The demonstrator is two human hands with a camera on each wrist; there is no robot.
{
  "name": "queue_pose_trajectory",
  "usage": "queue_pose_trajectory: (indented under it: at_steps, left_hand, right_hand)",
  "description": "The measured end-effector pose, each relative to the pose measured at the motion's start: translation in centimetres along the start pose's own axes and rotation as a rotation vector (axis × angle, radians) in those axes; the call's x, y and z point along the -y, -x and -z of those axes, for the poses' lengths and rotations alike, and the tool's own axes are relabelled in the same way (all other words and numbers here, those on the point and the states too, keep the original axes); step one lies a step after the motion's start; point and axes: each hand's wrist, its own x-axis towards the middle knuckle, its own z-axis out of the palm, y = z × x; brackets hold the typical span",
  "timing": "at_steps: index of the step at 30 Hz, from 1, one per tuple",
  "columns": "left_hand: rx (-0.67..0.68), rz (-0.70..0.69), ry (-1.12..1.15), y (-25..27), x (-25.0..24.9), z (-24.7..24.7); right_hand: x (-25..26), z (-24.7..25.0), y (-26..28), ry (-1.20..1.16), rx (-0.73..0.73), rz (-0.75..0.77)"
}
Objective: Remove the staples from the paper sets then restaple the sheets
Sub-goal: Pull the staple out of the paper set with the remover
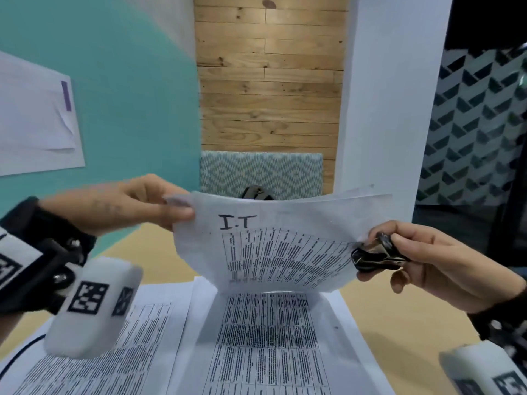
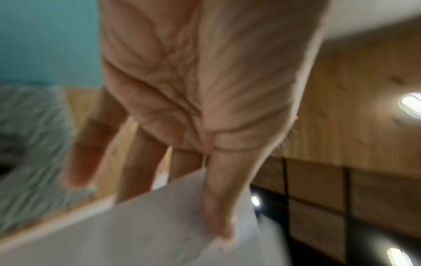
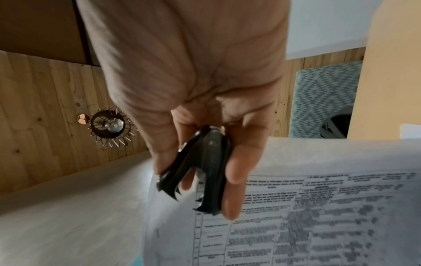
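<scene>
**Sheet lifted between two hands above the papers on the table**

Nearest the head camera, two printed papers (image 1: 256,352) lie flat on the yellow table (image 1: 365,303), side by side and overlapping at their inner edges. Above them a single sheet (image 1: 271,246), marked "I.T" over a printed table, is held up in the air and sags in a curve.

The left hand (image 1: 128,203) pinches the sheet's top left corner, thumb on the near face and fingers behind it; the left wrist view, which is blurred, shows the thumb (image 2: 218,216) pressed on the white paper. The right hand (image 1: 427,260) is curled round a black staple remover (image 1: 376,255) at the sheet's right edge. In the right wrist view the staple remover's claws (image 3: 198,190) stand apart, touching or just in front of the paper's edge; which one cannot be told.

Beyond the sheet stands a chair (image 1: 261,172) with patterned teal cloth, against a wood-plank wall (image 1: 271,81).
</scene>
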Motion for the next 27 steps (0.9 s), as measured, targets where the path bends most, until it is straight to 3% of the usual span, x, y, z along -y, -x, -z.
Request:
queue_pose_trajectory:
  at_steps: [2, 4, 6, 8, 9, 10, 14, 16, 18, 22, 27]
  left_hand:
    - [-0.204, -0.102, 0.179, -0.1, 1.8, -1.5]
    - [-0.295, -0.133, 0.396, -0.3, 3.3, -3.2]
    - [-0.167, -0.204, 0.665, -0.6, 4.1, -4.7]
    - [-0.162, -0.335, 0.646, -0.7, 3.4, -5.4]
    - [-0.157, -0.298, 0.545, -0.7, 3.4, -5.7]
    - [-0.034, -0.267, 0.544, -0.5, 4.2, -6.1]
    - [-0.139, -0.226, 0.250, -1.3, 3.1, -7.8]
    - [-0.302, -0.235, 0.278, -1.6, 3.2, -8.3]
    - [-0.343, -0.184, 0.308, -1.9, 3.0, -8.2]
    - [-0.146, -0.020, 0.397, -1.5, 4.1, -6.3]
    - [-0.172, 0.085, 0.585, -1.6, 5.5, -6.9]
  right_hand:
    - [-0.1, -0.1, 0.0, -0.009, -0.021, 0.005]
    - [-0.2, -0.3, 0.0, -0.001, -0.033, 0.018]
    - [-0.1, -0.4, 0.1, 0.007, -0.041, 0.024]
    - [-0.2, -0.4, 0.3, -0.010, -0.049, 0.019]
    - [-0.2, -0.4, 0.4, -0.026, -0.058, 0.020]
    - [-0.3, -0.3, 0.5, -0.043, -0.070, 0.024]
    - [-0.2, -0.1, 0.6, -0.058, -0.088, 0.063]
    - [0.0, 0.1, 0.4, 0.010, -0.086, 0.081]
    - [0.1, 0.5, 0.5, 0.110, -0.108, 0.094]
    - [0.1, 1.1, 0.9, 0.226, -0.093, 0.048]
    - [-0.3, 1.2, 1.0, 0.131, -0.067, -0.081]
